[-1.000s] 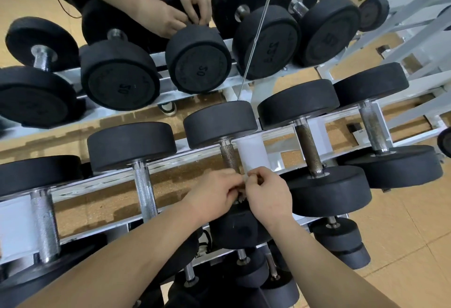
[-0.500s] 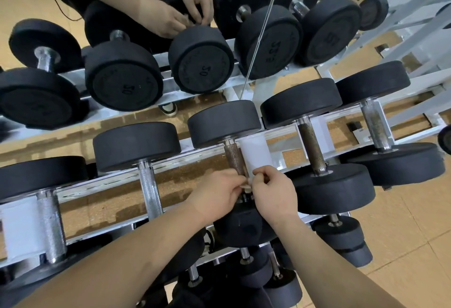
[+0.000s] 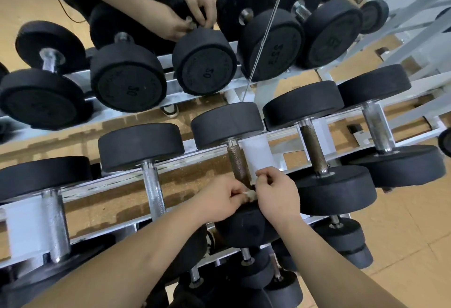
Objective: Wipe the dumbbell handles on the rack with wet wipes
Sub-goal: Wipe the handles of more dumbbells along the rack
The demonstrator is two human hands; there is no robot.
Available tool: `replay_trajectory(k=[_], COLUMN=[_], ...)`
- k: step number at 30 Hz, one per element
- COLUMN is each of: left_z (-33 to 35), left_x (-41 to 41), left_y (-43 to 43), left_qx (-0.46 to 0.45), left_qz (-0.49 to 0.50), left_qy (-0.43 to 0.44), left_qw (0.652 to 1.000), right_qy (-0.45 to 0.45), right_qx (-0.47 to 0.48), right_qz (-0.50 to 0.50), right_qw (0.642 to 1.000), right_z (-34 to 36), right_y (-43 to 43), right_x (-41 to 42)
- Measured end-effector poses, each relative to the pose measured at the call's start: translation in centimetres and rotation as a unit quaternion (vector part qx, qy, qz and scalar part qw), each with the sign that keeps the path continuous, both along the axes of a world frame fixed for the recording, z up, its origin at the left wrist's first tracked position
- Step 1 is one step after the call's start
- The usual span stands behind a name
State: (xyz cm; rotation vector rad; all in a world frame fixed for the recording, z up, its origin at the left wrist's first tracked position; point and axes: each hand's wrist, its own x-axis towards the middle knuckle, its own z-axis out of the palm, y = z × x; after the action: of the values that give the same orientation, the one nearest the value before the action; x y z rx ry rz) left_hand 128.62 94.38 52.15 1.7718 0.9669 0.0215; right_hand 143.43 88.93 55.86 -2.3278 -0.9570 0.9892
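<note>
Left hand, right hand both pinch wet wipe (small, crumpled) at handle base

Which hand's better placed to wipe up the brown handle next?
Left, likely: the left hand pinches the wipe at the near end of the brown handle; the right hand is curled beside it.

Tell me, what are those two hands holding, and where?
The left hand pinches a crumpled wet wipe by its bunched end, low on the dumbbell handle. What the right hand grips is hidden.
</note>
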Motion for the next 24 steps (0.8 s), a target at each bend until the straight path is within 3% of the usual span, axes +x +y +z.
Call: replay_trajectory(k=[2, 4, 7, 9, 11, 14, 16, 17, 19, 21, 23, 24], left_z=[0.3, -0.1, -1.6, -1.9, -1.7, -0.3, 0.2, 0.4, 0.5, 0.1, -0.7, -1.3], left_x=[-0.2, 0.3, 1.7, 2.1, 1.9, 1.1, 0.2, -0.1, 0.0, 0.5, 1.2, 1.5], left_y=[1.0, 2.4, 3.3, 2.5, 1.0, -0.5, 0.2, 0.8, 1.8, 2.7, 3.2, 3.4], left_qx=[0.078, 0.235, 0.346, 0.321, 0.261, 0.085, -0.034, -0.042, 0.045, 0.247, 0.402, 0.434], left_qz=[0.016, 0.106, 0.09, 0.095, 0.114, 0.048, -0.012, -0.021, 0.033, 0.124, 0.114, 0.097], left_qy=[-0.018, -0.053, 0.023, 0.05, 0.005, -0.011, 0.026, 0.022, -0.015, -0.06, -0.003, 0.044], left_qw=[0.997, 0.965, 0.933, 0.941, 0.958, 0.995, 0.999, 0.999, 0.998, 0.959, 0.909, 0.894], right_qy=[0.0, 0.004, 0.01, 0.011, 0.011, 0.004, 0.007, 0.007, 0.003, 0.007, 0.007, 0.004], right_qx=[0.001, 0.002, 0.006, 0.004, 0.0, -0.005, -0.001, 0.0, 0.002, 0.002, 0.003, 0.004], right_qz=[-0.002, -0.003, -0.005, -0.005, -0.006, 0.003, 0.001, 0.0, 0.002, 0.002, 0.004, 0.006], right_qw=[1.0, 1.0, 1.0, 1.0, 1.0, 1.0, 1.0, 1.0, 1.0, 1.0, 1.0, 1.0], right_z=[0.0, 0.0, 0.0, -0.2, -0.3, -0.4, -0.3, -0.2, -0.2, -0.4, -0.4, -0.5], right_y=[0.0, 0.1, 0.1, 0.0, 0.0, 0.1, 0.0, 0.0, 0.0, 0.1, 0.2, 0.2], right_x=[0.0, 0.0, 0.0, 0.0, 0.1, 0.3, 0.1, 0.0, 0.1, 0.2, 0.3, 0.3])
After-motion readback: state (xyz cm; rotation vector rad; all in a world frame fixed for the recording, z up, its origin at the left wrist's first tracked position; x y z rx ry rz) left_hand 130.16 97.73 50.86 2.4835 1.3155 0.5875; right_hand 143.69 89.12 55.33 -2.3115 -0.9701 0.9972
